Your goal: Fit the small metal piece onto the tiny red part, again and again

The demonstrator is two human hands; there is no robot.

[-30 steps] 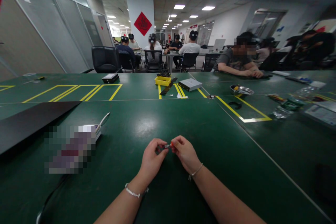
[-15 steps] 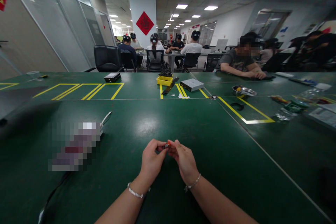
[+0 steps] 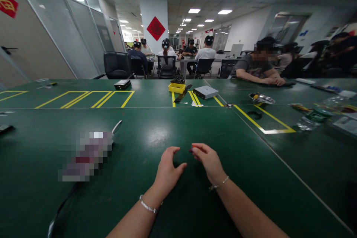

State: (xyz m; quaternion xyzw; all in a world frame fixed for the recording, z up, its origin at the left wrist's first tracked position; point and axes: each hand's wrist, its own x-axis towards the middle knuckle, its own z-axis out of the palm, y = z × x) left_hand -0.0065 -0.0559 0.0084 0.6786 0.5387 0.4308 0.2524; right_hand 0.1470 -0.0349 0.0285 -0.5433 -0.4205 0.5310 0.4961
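My left hand (image 3: 169,169) is open above the green table (image 3: 134,212), thumb and fingers apart with nothing between them. To its right, my right hand (image 3: 209,161) pinches a small dark and reddish-orange object (image 3: 191,150) at its fingertips. The fingers cover most of that object, so its kind does not show. A gap separates the two hands. Left of them lies a blurred-out purplish item (image 3: 87,156) with a pale loop at its top and a black strap trailing toward me.
Farther back are a yellow tray (image 3: 176,88), a grey box (image 3: 205,92) and a black box (image 3: 122,84). At right stand a metal bowl (image 3: 261,98) and a plastic bottle (image 3: 312,119) on its side. A person (image 3: 259,65) leans on the table's far side.
My hands have drawn apart. My left hand has let go and opened, while my right hand has moved right, keeping the small object in its fingertips. The view has shifted slightly.
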